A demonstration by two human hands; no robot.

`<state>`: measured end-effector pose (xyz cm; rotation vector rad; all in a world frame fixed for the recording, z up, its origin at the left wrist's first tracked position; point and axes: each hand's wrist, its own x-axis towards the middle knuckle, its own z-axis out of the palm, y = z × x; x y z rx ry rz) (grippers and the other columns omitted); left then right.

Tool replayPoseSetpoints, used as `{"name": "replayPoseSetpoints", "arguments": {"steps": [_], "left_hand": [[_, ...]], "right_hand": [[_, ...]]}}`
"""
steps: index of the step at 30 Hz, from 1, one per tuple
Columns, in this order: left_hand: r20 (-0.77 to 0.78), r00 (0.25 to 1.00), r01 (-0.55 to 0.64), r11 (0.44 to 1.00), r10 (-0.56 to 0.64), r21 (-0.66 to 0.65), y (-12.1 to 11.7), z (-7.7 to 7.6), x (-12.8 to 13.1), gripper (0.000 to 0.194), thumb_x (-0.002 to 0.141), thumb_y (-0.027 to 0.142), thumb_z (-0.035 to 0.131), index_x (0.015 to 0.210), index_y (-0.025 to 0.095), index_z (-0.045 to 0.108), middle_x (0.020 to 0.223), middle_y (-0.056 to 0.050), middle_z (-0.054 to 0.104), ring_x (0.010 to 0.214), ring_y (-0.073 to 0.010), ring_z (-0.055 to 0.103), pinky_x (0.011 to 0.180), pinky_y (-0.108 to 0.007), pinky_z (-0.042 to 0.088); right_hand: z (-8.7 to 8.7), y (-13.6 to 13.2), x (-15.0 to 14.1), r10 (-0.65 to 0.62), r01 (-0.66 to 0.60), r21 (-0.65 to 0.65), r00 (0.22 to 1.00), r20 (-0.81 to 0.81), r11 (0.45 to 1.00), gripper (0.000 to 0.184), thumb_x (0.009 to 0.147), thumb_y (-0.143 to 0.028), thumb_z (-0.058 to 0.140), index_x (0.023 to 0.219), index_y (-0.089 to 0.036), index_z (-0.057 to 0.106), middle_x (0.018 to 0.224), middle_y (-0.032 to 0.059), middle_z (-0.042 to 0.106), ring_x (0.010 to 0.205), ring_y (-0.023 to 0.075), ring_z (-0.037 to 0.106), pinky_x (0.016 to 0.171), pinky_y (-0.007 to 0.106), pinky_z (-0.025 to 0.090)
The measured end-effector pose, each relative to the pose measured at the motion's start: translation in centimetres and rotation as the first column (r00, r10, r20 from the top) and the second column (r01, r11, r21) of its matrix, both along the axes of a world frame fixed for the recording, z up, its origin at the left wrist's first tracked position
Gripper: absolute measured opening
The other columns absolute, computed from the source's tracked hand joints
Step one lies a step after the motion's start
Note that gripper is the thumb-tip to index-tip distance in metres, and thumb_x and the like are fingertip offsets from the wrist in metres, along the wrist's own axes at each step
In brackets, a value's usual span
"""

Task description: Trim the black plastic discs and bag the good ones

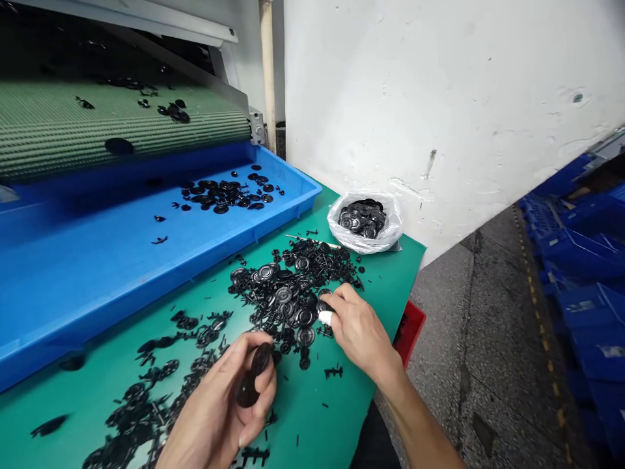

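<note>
My left hand (229,397) is closed around a few round black plastic discs (248,389), held above the green table. Two of them show between the thumb and fingers. At the right edge of a heap of black plastic parts (283,294), my right hand (356,326) pinches a ringed black disc (323,305) between thumb and fingers; a white wrap covers one fingertip. The heap mixes round discs with small branched pieces. Behind it stands a clear plastic bag (390,229) with its mouth rolled open, filled with black discs (362,218).
A blue tray (122,260) with scattered black parts lies under a green conveyor belt (205,127) at left. More loose parts (131,417) cover the green table (312,417) at front left. A white wall panel (361,98) rises behind; a red bin (413,332) and blue crates (593,312) stand right.
</note>
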<state>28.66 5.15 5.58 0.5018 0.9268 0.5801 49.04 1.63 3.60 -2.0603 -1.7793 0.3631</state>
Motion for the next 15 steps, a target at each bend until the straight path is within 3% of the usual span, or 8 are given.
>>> {"name": "replayPoseSetpoints", "arguments": {"steps": [4, 8, 11, 15], "left_hand": [[0.024, 1.0, 0.019, 0.999, -0.02, 0.026, 0.2, -0.4, 0.0, 0.025, 0.081, 0.044, 0.071, 0.079, 0.021, 0.06, 0.07, 0.004, 0.056, 0.042, -0.0036, 0.032, 0.029, -0.009, 0.028], [0.006, 0.994, 0.11, 0.993, -0.11, 0.05, 0.3, -0.9, 0.0, 0.025, 0.078, 0.039, 0.075, 0.091, 0.021, 0.063, 0.078, 0.002, 0.062, 0.043, -0.0031, 0.032, 0.03, -0.01, 0.024], [-0.032, 0.986, 0.167, 0.982, -0.164, 0.09, -0.2, -0.8, 0.1, 0.031, 0.084, 0.048, 0.066, 0.096, 0.02, 0.062, 0.078, 0.0, 0.063, 0.045, -0.0041, 0.034, 0.034, -0.013, 0.019], [-0.043, 0.971, 0.238, 0.958, -0.234, 0.16, -0.6, -1.0, 0.2, 0.033, 0.088, 0.051, 0.058, 0.083, 0.019, 0.057, 0.066, 0.003, 0.058, 0.042, -0.0039, 0.028, 0.038, -0.018, 0.015]], "right_hand": [[0.3, -0.1, -0.2, 0.079, -0.077, 0.034, 0.994, -0.072, 0.996, 0.035, 0.083, 0.001, 0.041, 0.108, -0.016, 0.06, 0.107, 0.0084, 0.056, 0.087, 0.0192, 0.059, 0.076, 0.032, 0.049], [0.2, -0.6, -0.5, 0.134, -0.091, 0.208, 0.97, -0.201, 0.974, 0.03, 0.085, 0.001, 0.038, 0.092, -0.02, 0.059, 0.092, 0.003, 0.059, 0.081, 0.0164, 0.058, 0.074, 0.029, 0.047], [-0.2, -1.1, -1.2, 0.303, -0.194, 0.372, 0.916, -0.263, 0.908, 0.025, 0.091, -0.003, 0.04, 0.088, -0.02, 0.059, 0.089, 0.0028, 0.064, 0.087, 0.0169, 0.058, 0.079, 0.031, 0.047], [-0.7, -2.0, -3.0, 0.458, -0.262, 0.502, 0.831, -0.317, 0.824, 0.027, 0.09, -0.001, 0.044, 0.091, -0.021, 0.061, 0.097, 0.0036, 0.067, 0.091, 0.0159, 0.061, 0.08, 0.03, 0.05]]}}
